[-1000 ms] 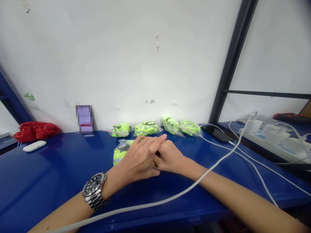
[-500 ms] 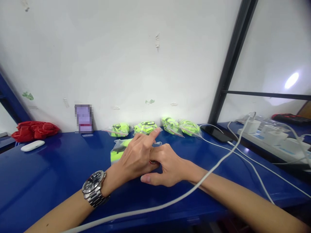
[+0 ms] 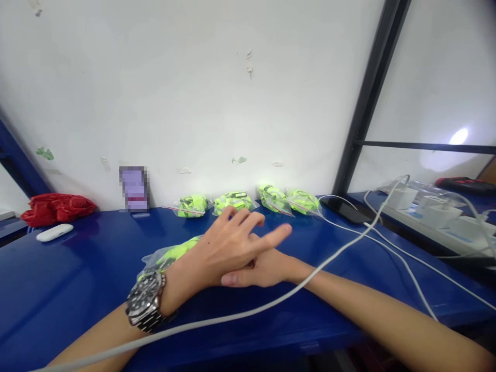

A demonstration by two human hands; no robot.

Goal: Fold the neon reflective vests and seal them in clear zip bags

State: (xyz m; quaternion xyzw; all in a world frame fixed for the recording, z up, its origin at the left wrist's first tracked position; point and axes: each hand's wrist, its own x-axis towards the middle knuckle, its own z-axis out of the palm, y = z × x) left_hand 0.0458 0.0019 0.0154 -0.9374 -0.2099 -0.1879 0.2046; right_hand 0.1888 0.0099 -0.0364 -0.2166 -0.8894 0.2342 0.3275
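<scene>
My left hand [image 3: 228, 243], with a metal watch [image 3: 145, 299] at its wrist, crosses over my right hand. One of its digits points right; the others are spread and partly bent, with nothing visible in them. Beneath it lies my right hand [image 3: 265, 268], thumb stretched to the left and fingers hidden. A clear plastic bag with folded neon-yellow and grey material [image 3: 170, 254] lies on the blue table [image 3: 96, 279], sticking out left of my left hand and wrist. Whether my right fingers grip this bag is hidden.
Several similar bagged neon bundles [image 3: 191, 205] line the wall. A red crumpled bag [image 3: 58, 208], white case [image 3: 55, 232] and propped phone [image 3: 134, 190] are at left. A white cable [image 3: 271, 307] crosses before my arms. At right are a black phone [image 3: 344, 211] and chargers [image 3: 437, 212].
My left hand has shifted slightly right and turned, its pointing digit now further right. More of the bag shows left of my wrist. My right hand is more covered.
</scene>
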